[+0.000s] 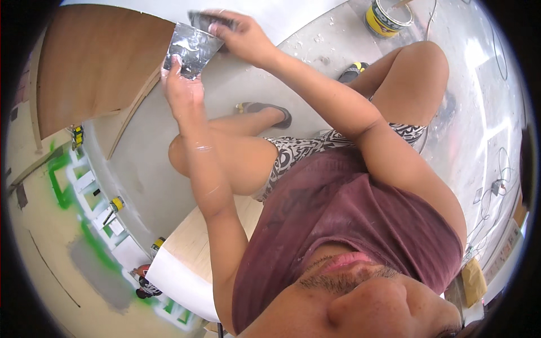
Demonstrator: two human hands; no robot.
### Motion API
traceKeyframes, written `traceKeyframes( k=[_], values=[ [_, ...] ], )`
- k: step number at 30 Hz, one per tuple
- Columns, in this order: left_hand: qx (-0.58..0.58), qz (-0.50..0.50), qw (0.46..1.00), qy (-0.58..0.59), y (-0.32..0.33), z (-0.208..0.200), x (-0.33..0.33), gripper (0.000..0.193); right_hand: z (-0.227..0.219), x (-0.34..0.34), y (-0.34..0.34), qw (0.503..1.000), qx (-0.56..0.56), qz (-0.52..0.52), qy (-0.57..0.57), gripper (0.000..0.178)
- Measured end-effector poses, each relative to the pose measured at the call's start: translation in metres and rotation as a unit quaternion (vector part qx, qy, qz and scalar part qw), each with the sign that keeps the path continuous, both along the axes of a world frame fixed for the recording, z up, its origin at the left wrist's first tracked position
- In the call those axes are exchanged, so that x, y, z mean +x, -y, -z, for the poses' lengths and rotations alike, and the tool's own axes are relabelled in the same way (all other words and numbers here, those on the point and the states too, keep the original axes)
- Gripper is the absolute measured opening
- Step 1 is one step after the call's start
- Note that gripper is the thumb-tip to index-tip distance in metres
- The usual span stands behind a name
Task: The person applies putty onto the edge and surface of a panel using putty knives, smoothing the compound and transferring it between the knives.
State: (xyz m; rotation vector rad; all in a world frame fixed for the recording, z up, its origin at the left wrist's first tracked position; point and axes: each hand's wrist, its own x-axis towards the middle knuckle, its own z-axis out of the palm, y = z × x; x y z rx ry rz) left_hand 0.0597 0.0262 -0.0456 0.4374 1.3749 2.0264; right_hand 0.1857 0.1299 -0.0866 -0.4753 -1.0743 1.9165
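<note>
My left hand [184,90] grips a flat, squarish metal plate [191,49] smeared with white paste, like a filling blade. The thumb lies across its face, and white residue coats the fingers. Close beside it, my right hand [247,38] is closed round a dark, flat scraper [204,21]. The scraper's edge is at the plate's upper corner; whether they touch I cannot tell. Both hands are held out in front of a white surface [253,7]. White streaks mark my left forearm.
A yellow and black bucket [389,18] stands on the spattered floor [321,50] at far right. A large brown board [101,62] leans at left. Cables [499,188] run along the right. A pale wooden panel [194,239] is behind my left arm. Another person [147,281] is at lower left.
</note>
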Motion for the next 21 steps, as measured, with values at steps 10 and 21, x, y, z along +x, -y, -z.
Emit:
traceKeyframes(
  k=[10, 21],
  values=[
    [0.002, 0.004, 1.0, -0.028, 0.012, -0.025, 0.026, 0.033, -0.029, 0.055, 0.007, 0.931, 0.135, -0.205, 0.27, 0.04],
    [0.026, 0.035, 0.998, -0.042, 0.026, -0.041, 0.081, 0.029, -0.066, 0.11, 0.033, 0.944, 0.146, -0.149, 0.256, 0.037]
  ],
)
